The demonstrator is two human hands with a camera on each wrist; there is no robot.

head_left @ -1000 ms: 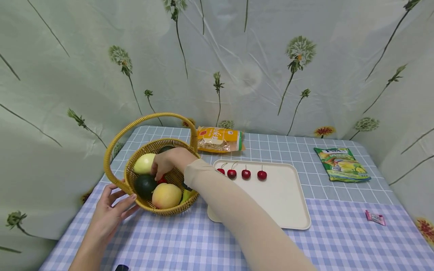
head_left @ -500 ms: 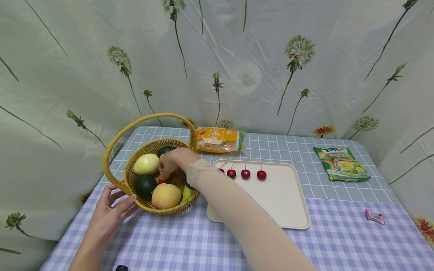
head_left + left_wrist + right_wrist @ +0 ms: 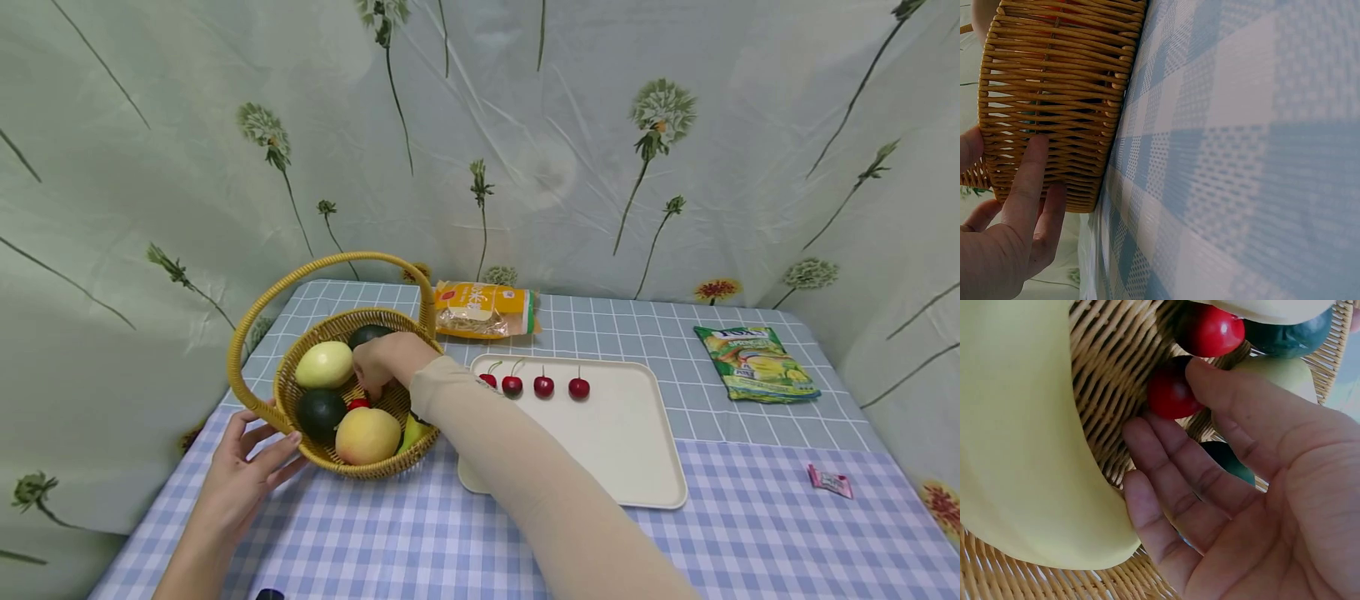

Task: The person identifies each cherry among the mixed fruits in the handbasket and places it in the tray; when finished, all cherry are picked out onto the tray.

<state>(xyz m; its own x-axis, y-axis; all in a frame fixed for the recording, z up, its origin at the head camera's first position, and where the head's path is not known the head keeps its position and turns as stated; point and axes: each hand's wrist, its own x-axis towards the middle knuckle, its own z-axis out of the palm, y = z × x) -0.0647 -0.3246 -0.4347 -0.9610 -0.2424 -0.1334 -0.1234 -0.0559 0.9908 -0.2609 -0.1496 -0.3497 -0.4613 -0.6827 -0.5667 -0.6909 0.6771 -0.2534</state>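
Observation:
In the head view, a yellow wicker basket (image 3: pixel 378 469) holds fruit: a peach (image 3: pixel 367 435), a pale yellow oval fruit (image 3: pixel 325 364) and dark green fruits (image 3: pixel 320 414). My left hand (image 3: pixel 243 462) touches its near-left side below the handle; in the left wrist view fairly straight fingers (image 3: pixel 1030 172) rest against the woven wall. Inside the basket, my right hand (image 3: pixel 386 362) pinches a dark red cherry (image 3: pixel 1172 394) between thumb and fingers. Another cherry (image 3: pixel 1213 331) lies close by, and a large pale yellow fruit (image 3: pixel 1029 450) fills the left of the right wrist view.
A cream tray (image 3: pixel 600 450) carries several cherries (image 3: pixel 543 383) in a row, partly behind the right sleeve (image 3: pixel 540 483). An orange food packet (image 3: pixel 487 310) lies behind it. Toward the right are a green packet (image 3: pixel 757 364) and a small pink wrapped sweet (image 3: pixel 830 482).
My right hand has shifted slightly right within the basket, away from the pale yellow fruit. The left hand and the basket have stayed in place.

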